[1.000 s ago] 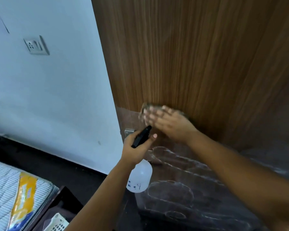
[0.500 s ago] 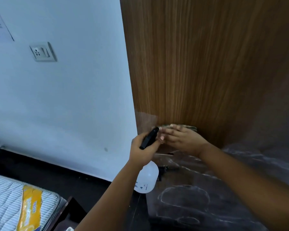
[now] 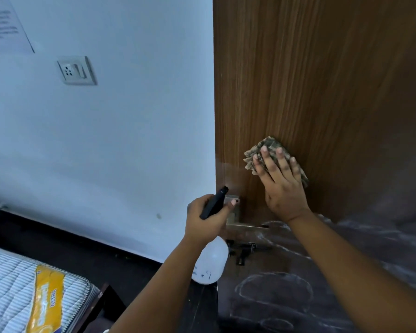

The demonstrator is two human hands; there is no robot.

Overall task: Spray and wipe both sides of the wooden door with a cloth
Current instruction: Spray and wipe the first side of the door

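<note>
Since half a second ago your right hand (image 3: 282,186) has slid the cloth (image 3: 267,152) up the wooden door (image 3: 322,80), away from your left hand (image 3: 207,218) and clear of the handle. Your right palm now presses the one crumpled cloth flat against the wood, four fingers straight and slightly spread, with cloth showing above your fingertips and along both sides of the hand. Your left hand curls round the black trigger head of the one spray bottle (image 3: 210,261), thumb laid along its top; the white body hangs below your fist, just beside the door's edge. The nozzle points up toward the door.

One metal door handle (image 3: 238,219) sits behind your left thumb. Below it the door's lower part is dark, marked with pale looping smears. On the white wall (image 3: 106,152) there is one socket plate (image 3: 76,70) and one sheet of paper (image 3: 3,22). One striped mattress (image 3: 7,292) lies at the lower left, with one yellow packet (image 3: 46,301) on it.
</note>
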